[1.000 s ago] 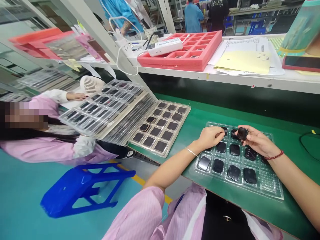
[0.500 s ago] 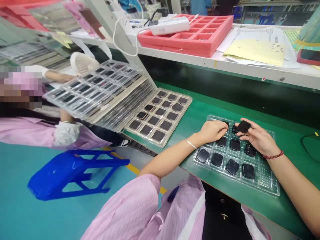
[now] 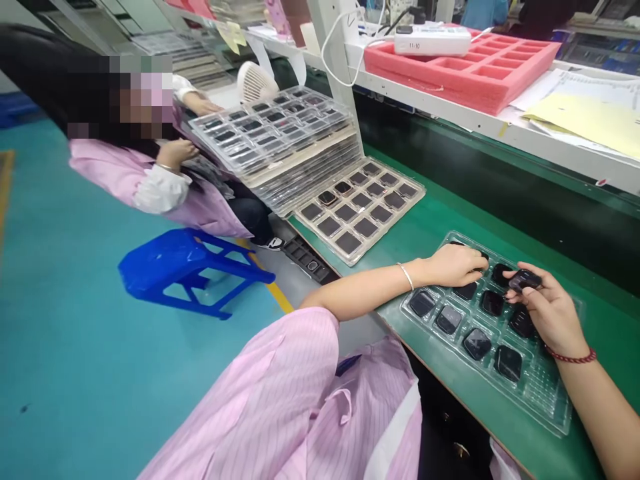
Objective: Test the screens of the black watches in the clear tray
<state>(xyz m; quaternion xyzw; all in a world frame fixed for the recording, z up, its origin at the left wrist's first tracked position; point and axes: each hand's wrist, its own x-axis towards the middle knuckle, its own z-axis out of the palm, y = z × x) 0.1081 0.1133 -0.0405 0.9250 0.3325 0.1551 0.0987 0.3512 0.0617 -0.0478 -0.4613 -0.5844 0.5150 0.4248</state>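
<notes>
In my right hand (image 3: 557, 313) is a black rounded-square piece (image 3: 525, 281), like a smartwatch body, gripped between thumb and fingers above the right part of a clear plastic tray (image 3: 543, 393). My left hand (image 3: 455, 265) reaches over the tray's back row. Its fingers are drawn together at a dark piece (image 3: 483, 255), partly hidden behind them; whether it is lifted I cannot tell. Several similar black pieces lie in the tray's pockets, among them a front-row piece (image 3: 477, 343) and a middle-row piece (image 3: 493, 303).
Left of my tray lies another tray (image 3: 357, 250) of dark squares, beside a tall stack of trays (image 3: 305, 163). A co-worker's sleeve (image 3: 165, 190) is beyond a blue stool (image 3: 165, 257). A shelf (image 3: 560, 150) above holds red foam (image 3: 500, 93), a power strip (image 3: 433, 41) and papers.
The camera view has swung left, so the bench sits further right. My right hand's black piece has tilted from flat-facing to more edge-on. My left hand stays at the tray's back row.
</notes>
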